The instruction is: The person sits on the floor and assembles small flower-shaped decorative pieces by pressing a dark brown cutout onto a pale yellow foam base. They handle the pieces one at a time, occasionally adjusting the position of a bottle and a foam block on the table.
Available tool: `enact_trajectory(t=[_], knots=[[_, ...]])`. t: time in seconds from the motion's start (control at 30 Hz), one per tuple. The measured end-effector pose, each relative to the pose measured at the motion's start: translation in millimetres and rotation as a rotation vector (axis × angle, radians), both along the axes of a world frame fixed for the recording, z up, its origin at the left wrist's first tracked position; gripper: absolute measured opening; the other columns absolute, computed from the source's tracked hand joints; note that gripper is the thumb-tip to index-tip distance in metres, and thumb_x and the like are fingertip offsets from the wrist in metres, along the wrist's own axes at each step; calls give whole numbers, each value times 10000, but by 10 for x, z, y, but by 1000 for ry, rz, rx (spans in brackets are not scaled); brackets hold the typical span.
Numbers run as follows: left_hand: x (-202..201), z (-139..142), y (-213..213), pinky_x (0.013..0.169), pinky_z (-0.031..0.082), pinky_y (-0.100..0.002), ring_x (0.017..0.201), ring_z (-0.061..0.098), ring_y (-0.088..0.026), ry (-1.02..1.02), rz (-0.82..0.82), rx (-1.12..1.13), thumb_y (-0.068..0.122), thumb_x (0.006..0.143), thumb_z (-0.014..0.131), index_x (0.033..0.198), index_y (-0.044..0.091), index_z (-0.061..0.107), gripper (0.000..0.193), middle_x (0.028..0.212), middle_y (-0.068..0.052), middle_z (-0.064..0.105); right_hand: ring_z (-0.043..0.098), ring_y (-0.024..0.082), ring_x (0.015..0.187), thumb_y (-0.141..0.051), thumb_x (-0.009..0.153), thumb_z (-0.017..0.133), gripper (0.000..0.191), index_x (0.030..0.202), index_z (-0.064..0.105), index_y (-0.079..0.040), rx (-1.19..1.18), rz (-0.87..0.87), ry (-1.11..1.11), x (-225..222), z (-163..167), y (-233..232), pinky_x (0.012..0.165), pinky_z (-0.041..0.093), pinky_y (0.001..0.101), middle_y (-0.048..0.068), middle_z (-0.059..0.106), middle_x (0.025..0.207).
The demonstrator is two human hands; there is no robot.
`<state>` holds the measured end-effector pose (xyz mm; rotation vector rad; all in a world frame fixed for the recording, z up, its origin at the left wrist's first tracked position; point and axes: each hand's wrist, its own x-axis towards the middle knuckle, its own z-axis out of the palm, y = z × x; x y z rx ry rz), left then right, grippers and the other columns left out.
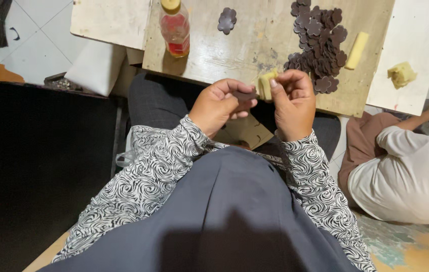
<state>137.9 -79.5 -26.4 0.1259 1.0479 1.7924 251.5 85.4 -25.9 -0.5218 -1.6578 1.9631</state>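
**Dark brown flower cut-out meets a yellow foam pad**

Dark brown and flat, the flower-shaped leather-like cut-out (244, 94) sits pinched in the left hand (220, 107), thumb on top and fingers curled beneath, closed narrowly on its edges. It lies at the frame's centre, just over the near edge of the worn wooden work board (255, 35). The right hand (294, 103), at three o'clock from it, grips a small pale yellow foam block (266, 84) between thumb and forefinger, the remaining fingers folded in; the block's end is just beside the cut-out, perhaps touching, though the contact is too small to confirm.

To do this well, I judge the piece should be kept flat and steady, with the foam drawn evenly across its face under light pressure.

At one o'clock on the board lies a heap of matching brown flower pieces (318, 38); at eleven o'clock stands a clear plastic bottle with reddish liquid (174, 27). Another person in a white top (406, 171) crouches at four o'clock.
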Motion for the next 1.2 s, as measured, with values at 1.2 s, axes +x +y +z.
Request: enact_trajectory(t=[1.2], knots=[[11, -117, -72, 829, 581, -246, 843, 623, -52, -28, 126, 102, 57, 1045, 562, 1397, -30, 594, 364, 1040, -27, 676, 699, 226, 1020, 20, 983, 746, 216, 1189, 713, -35, 894, -83, -102, -45, 532, -391, 906, 584, 305, 124, 689, 1197]])
